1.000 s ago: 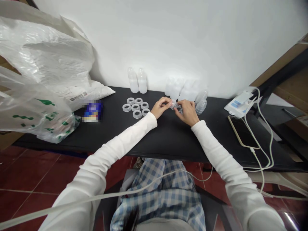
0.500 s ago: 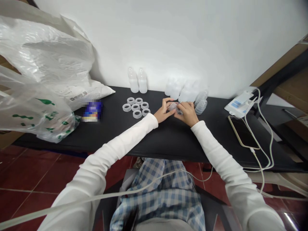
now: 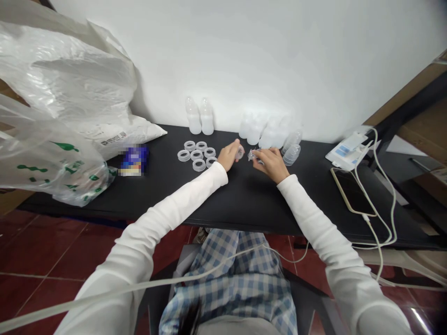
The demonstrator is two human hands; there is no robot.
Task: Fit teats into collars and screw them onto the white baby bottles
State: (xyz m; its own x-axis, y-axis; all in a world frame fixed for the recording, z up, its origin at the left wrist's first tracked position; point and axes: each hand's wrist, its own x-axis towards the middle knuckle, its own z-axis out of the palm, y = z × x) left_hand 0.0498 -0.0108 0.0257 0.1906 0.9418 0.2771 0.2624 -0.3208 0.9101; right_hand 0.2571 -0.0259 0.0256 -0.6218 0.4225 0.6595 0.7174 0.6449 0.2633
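My left hand point(image 3: 228, 156) is closed on a small clear plastic piece point(image 3: 240, 151) just right of a cluster of several clear plastic rings point(image 3: 197, 155) on the black table point(image 3: 244, 200). My right hand point(image 3: 269, 163) pinches another small clear piece point(image 3: 251, 155) a short gap away. The two pieces are apart. Behind the hands, against the wall, stand two capped translucent bottles point(image 3: 199, 117) and a group of several open bottles point(image 3: 267, 130). Stacked clear caps point(image 3: 292, 149) lie to the right of my right hand.
Large white plastic bags point(image 3: 63, 107) fill the table's left end, with a small blue packet point(image 3: 134, 159) beside them. A phone point(image 3: 352, 190) on a white cable point(image 3: 379, 195) and a white box point(image 3: 347, 151) lie at the right. A white cable crosses my lap.
My hands held one clear item together between them; now they have drawn apart, each with a small clear piece, the left hand moving toward the rings.
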